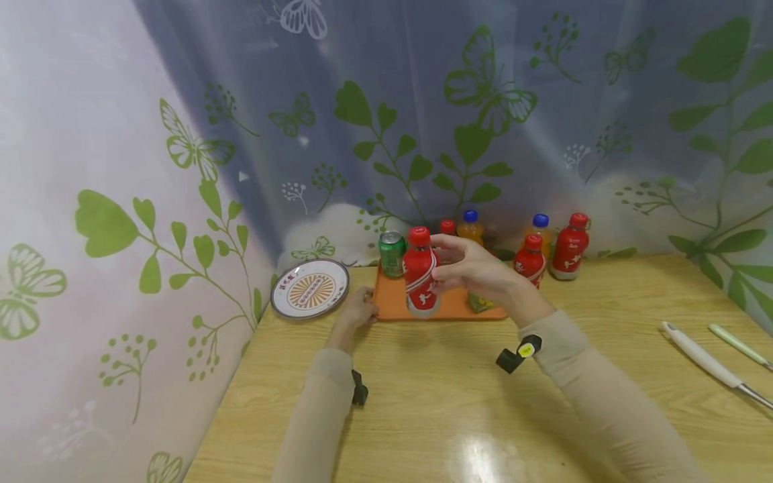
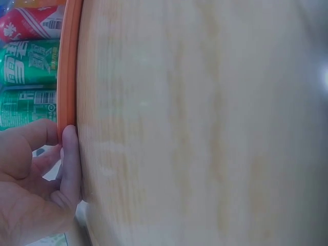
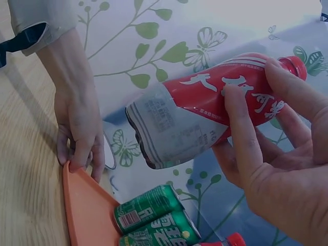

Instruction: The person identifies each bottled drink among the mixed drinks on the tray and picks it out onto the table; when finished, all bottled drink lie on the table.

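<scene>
My right hand (image 1: 474, 267) grips a red drink bottle (image 1: 419, 278) with a red cap and holds it up over an orange tray (image 1: 389, 295). In the right wrist view that bottle (image 3: 205, 110) is tilted, its base clear of the tray. My left hand (image 1: 360, 307) pinches the tray's near left corner between thumb and fingers, seen close in the left wrist view at the tray rim (image 2: 67, 77). On the tray are green cans (image 2: 28, 61), another red bottle (image 1: 447, 227) and an orange-drink bottle (image 1: 470, 228) with a blue cap. A green packet (image 1: 480, 303) is partly hidden under my right hand.
A patterned plate (image 1: 310, 289) is left of the tray. Right of it stand two red bottles (image 1: 570, 248) and a blue-capped orange-drink bottle (image 1: 540, 228). A white-handled utensil (image 1: 703, 355) and a green-handled one (image 1: 739, 344) lie far right. A patterned curtain (image 1: 386, 134) hangs behind.
</scene>
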Demonstrator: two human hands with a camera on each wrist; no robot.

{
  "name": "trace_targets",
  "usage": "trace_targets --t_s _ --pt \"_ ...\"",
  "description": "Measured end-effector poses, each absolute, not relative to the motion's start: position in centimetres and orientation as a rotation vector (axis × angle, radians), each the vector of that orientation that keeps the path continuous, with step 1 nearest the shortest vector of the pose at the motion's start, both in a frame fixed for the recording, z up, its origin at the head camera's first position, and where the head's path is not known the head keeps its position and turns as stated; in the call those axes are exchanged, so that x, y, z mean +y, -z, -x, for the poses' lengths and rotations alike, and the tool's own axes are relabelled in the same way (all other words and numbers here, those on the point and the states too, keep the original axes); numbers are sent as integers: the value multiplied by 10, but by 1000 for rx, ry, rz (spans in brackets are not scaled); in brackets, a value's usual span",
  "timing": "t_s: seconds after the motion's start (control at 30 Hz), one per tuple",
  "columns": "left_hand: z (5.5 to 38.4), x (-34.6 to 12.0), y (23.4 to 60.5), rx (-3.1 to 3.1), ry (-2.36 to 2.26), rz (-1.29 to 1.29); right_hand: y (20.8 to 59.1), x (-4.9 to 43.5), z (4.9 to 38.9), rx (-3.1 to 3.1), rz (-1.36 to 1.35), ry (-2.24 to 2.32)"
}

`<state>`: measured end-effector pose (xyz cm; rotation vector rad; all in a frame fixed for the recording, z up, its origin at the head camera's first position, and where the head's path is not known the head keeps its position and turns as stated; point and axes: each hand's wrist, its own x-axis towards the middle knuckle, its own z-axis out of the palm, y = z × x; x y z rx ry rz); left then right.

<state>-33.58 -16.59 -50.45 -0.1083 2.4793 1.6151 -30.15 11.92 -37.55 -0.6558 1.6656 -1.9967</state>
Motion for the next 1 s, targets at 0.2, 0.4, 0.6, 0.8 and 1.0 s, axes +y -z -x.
trace_targets --t_s 0.2,0.4,0.6,0.8,1.0 --pt "335 -167 503 2482 -1610 96 373 134 301 1682 653 2014" --pt "335 -168 506 2512 -1553 95 373 155 300 1719 637 2041" --pt "333 -169 504 2524 -1561 86 368 179 297 1727 705 2092" --pt "335 -168 502 2511 -1586 76 369 206 292 1706 708 2189" --pt "334 -167 503 2511 -1584 91 375 236 290 1709 658 2245"
